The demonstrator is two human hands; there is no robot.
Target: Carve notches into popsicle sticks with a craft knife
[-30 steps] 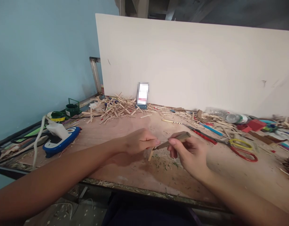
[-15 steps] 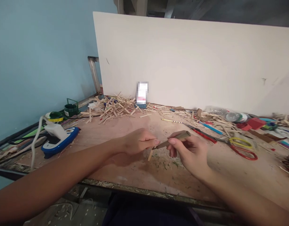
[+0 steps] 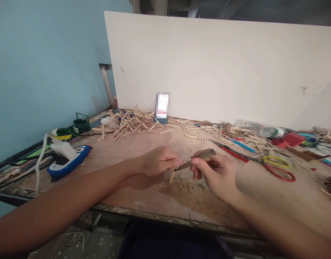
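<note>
Near the middle of the worktable my left hand (image 3: pixel 165 160) is closed in a pinch. A thin wooden stick (image 3: pixel 172 176) slants down from its fingertips toward the tabletop. My right hand (image 3: pixel 217 172) grips a grey-brown, bar-like piece (image 3: pixel 208 154) between thumb and fingers. This piece has a rounded end at upper right, and its narrow end reaches the left fingertips and the top of the stick. What exactly meets there is partly hidden by the fingers. Small green shavings (image 3: pixel 191 187) lie scattered on the board below both hands.
A pile of wooden sticks (image 3: pixel 133 124) and a propped phone (image 3: pixel 162 106) stand at the back. On the right lie scissors (image 3: pixel 278 168), red-handled pliers (image 3: pixel 235 154), a blue strip (image 3: pixel 241 145) and a plastic bottle (image 3: pixel 271 132). A blue power strip (image 3: pixel 69 163) sits left.
My right hand and the grey-brown piece have shifted very slightly left. My left hand keeps its pinch, and the view has moved a little.
</note>
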